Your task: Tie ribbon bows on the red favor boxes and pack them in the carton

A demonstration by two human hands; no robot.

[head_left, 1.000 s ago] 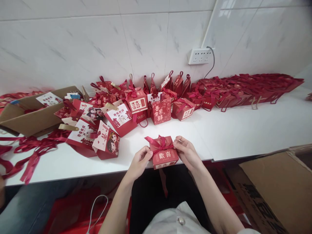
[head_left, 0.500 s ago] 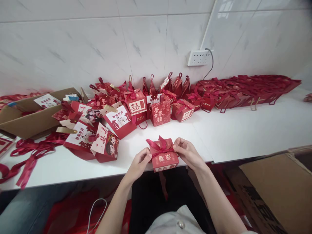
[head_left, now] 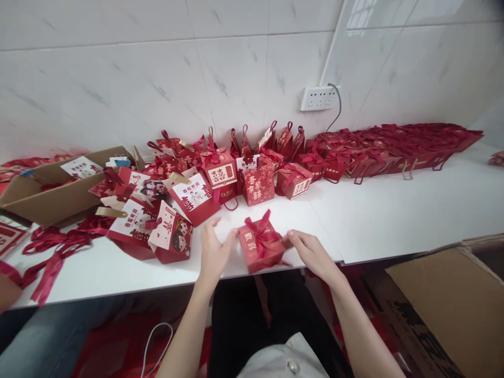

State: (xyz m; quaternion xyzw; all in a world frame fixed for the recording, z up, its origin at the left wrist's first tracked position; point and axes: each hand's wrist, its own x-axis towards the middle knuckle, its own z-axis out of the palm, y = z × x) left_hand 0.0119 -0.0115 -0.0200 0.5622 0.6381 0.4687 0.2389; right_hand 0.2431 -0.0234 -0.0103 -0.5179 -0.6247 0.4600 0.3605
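Note:
A red gift box (head_left: pixel 248 254) with a crimson ribbon bow (head_left: pixel 264 237) on top is at the table's front edge between my hands, slightly blurred and turned at an angle. My left hand (head_left: pixel 214 249) is open to its left, thumb and fingers apart, thumb tip close to the box's left corner. My right hand (head_left: pixel 309 252) pinches at the box's right side, by a ribbon tail; exactly what lies between the fingertips is partly hidden. Left of my left hand stands a small box with cartoon faces (head_left: pixel 169 233), beside a larger red box with a white label (head_left: pixel 129 226).
More red boxes (head_left: pixel 258 184) stand behind along the tiled wall. A long pile of red boxes (head_left: pixel 394 147) fills the back right. At left are an open cardboard carton (head_left: pixel 59 202), loose ribbons (head_left: pixel 51 265) and another person's hand (head_left: pixel 8 291). Another carton (head_left: pixel 452 299) is lower right.
The gift box has turned, so its lettered side now faces left. My left hand has come off it and opened. Another person's hand has appeared at the left edge.

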